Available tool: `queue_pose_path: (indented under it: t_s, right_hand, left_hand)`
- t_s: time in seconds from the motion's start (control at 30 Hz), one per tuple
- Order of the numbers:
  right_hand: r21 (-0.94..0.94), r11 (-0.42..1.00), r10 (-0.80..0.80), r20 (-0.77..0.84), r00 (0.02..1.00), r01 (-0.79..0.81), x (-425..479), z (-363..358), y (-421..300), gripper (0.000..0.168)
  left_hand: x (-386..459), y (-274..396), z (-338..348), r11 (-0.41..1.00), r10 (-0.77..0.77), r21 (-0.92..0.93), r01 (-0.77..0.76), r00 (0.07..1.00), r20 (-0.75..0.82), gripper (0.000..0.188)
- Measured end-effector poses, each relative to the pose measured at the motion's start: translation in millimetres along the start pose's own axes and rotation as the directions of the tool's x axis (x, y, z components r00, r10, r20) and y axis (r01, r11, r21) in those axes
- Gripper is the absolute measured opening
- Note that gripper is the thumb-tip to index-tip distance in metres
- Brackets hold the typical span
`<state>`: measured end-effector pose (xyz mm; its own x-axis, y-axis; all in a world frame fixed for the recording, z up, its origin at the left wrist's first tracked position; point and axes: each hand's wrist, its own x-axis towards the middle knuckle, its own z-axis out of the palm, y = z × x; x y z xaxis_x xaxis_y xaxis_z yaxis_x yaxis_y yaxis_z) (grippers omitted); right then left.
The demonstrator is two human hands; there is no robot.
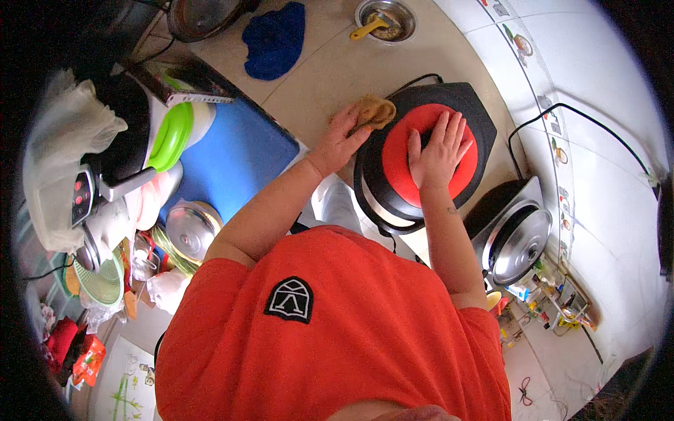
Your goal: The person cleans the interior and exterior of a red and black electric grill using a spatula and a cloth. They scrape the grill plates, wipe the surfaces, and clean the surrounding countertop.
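My left hand [342,138] grips a brown cloth [380,111] between thumb and fingers, beside the left edge of a black kitchen appliance. Flat against the red round lid [403,171] of that appliance lies my right hand [439,152], palm down, fingers slightly apart. The appliance's black body [476,113] surrounds the lid, and a black cord runs from its far side. What lies under my right palm is hidden.
Farther out are a blue cloth [276,42] and a steel bowl [403,37] holding a yellow-handled brush [368,27]. A blue surface [237,158] and green plastic container [172,138] are left; a steel-lidded pot [521,242] stands right, near the tiled wall [595,173].
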<state>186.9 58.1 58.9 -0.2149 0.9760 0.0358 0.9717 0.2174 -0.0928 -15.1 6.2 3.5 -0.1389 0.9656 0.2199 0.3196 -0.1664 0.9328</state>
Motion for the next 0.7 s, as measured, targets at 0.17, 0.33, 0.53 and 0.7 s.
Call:
queue_pose_path:
  t_s: [0.17, 0.33, 0.53, 0.7]
  right_hand:
    - [0.018, 1.000, -0.014, 0.018, 1.000, 0.014, 2, -3, -1, 0.080]
    - [0.017, 0.998, -0.055, 0.009, 0.998, 0.055, 4, -2, -4, 0.081]
    - [0.036, 0.999, -0.037, -0.001, 0.999, 0.037, 5, -3, -6, 0.080]
    - [0.019, 1.000, -0.004, -0.035, 0.999, 0.004, 3, -1, -4, 0.080]
  left_hand:
    - [75, -21, 18, 0.884, -0.406, -0.116, 0.453, 0.866, 0.291, 0.034]
    - [163, -55, 78, 0.955, -0.209, -0.084, 0.283, 0.850, 0.483, 0.034]
    - [179, -46, 89, 0.919, -0.311, -0.038, 0.393, 0.778, 0.546, 0.039]
    - [109, -44, 35, 0.929, -0.360, 0.040, 0.367, 0.877, 0.319, 0.039]
